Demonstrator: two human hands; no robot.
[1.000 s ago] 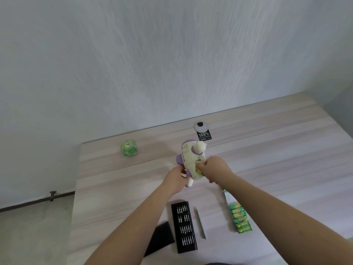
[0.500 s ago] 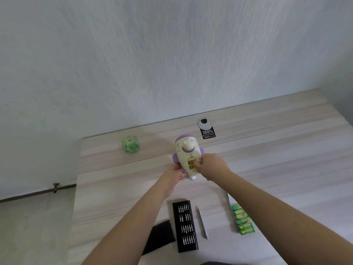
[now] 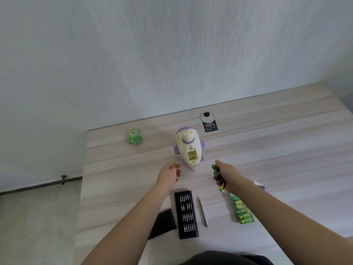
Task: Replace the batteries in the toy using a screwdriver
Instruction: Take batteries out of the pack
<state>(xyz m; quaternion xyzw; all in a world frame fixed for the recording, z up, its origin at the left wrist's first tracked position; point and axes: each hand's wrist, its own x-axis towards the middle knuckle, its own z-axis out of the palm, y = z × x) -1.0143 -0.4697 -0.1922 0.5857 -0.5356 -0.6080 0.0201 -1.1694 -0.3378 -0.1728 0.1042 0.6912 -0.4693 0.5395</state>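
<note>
Right hand (image 3: 226, 175) grips green batteries (image 3: 218, 175), at 4 o'clock from cream-and-purple plastic toy (image 3: 189, 150); left hand (image 3: 169, 174) loosely curled, holding nothing.

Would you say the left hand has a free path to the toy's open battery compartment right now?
Probably yes: the left hand holds nothing and lies just beside the toy, whose battery compartment faces up, uncovered, with bare table between.

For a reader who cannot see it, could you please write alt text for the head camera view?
A person's right hand grips several green batteries just right of a white and purple toy lying on a wooden table, its battery compartment open. The left hand hovers beside the toy, holding nothing. Nearer lie a bit set, a slim metal tool and packaged green batteries.
</note>
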